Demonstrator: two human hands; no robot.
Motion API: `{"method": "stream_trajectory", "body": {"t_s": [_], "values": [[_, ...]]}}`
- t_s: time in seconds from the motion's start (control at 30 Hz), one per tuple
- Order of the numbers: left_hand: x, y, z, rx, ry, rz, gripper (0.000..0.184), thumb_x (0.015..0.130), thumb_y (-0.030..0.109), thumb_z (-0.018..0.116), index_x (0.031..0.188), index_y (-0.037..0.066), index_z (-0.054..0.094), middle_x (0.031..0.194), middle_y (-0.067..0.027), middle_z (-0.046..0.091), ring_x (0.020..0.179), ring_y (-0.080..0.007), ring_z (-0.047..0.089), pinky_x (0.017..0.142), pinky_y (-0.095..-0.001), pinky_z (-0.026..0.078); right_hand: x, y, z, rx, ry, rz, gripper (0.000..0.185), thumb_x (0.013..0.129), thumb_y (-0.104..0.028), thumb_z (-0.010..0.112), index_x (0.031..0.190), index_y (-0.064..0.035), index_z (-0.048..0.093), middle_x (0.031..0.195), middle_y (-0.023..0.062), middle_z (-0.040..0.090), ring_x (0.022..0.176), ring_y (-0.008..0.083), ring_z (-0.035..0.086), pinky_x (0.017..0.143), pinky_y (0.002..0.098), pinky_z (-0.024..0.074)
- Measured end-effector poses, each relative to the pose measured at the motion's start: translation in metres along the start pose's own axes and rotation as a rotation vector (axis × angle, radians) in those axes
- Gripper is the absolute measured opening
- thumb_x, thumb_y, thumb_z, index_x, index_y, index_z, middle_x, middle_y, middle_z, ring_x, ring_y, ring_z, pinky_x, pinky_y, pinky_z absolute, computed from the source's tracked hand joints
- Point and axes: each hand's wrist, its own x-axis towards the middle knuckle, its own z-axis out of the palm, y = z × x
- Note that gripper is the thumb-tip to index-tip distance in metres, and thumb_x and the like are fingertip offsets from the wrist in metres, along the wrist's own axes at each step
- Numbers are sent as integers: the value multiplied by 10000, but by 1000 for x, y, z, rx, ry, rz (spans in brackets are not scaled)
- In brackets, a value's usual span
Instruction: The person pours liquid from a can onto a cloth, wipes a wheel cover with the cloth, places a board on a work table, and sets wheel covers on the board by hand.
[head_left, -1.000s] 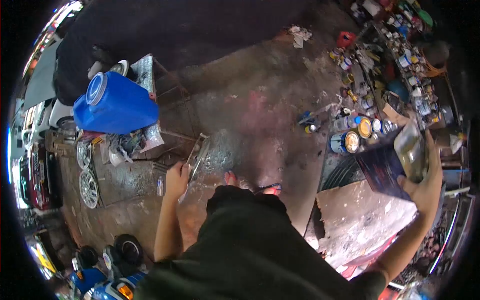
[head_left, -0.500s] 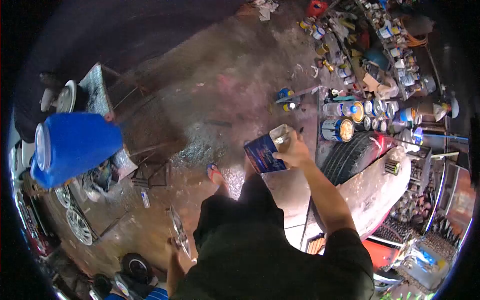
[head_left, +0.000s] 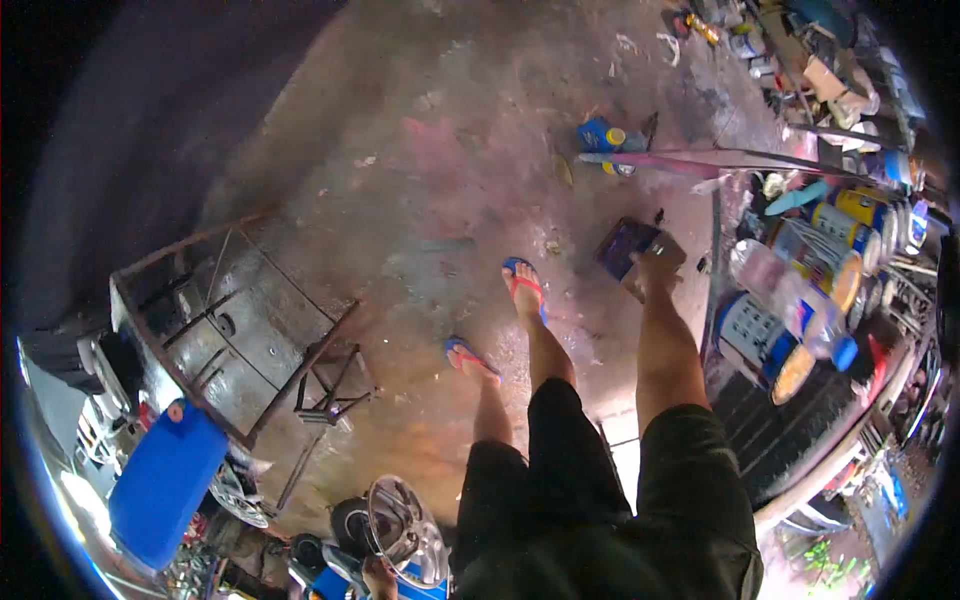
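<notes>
"Considering the wheel cover [head_left: 428, 543], why is it held aside?"
"It is gripped at its edge by the left hand [head_left: 379, 578], perhaps so the legs [head_left: 556, 358] are cleared."
"And the box [head_left: 622, 246]?"
"One end is clasped by the right hand [head_left: 657, 270], above floor [head_left: 400, 190] right of the feet [head_left: 525, 288]."

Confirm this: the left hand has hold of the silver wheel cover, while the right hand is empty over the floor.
Not quite: the right hand is not empty. The head view shows it holding a dark, box-like item over the floor. The left hand does have hold of the silver wheel cover.
</notes>
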Motion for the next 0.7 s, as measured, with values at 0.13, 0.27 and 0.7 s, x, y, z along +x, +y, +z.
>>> {"method": "stream_trajectory", "body": {"t_s": [0.13,0.27,0.7], "values": [[0,70,30,163,49,116,226,929,216,579,1064,36,560,776,-56,574,697,-249,587,593,-434,492,83,-8,16,50,59,152,899,847,-687,623,1535,-159,386,1611,195,288,1453,461,307,1180,626,232],[8,124,48,345,73,375,321,956,257,566,1172,20,560,819,-56,576,716,-236,567,601,-398,483,156,-2,51,99,105,125,822,881,-718,531,1509,-194,444,1610,185,296,1445,432,328,1196,621,189],[-18,239,118,-104,-57,294,247,974,184,484,1070,-25,572,965,-115,538,890,-188,549,783,-334,487,24,-14,76,186,-211,-500,616,924,-549,512,1344,-101,473,1325,184,420,1162,372,454,993,532,317]]}}
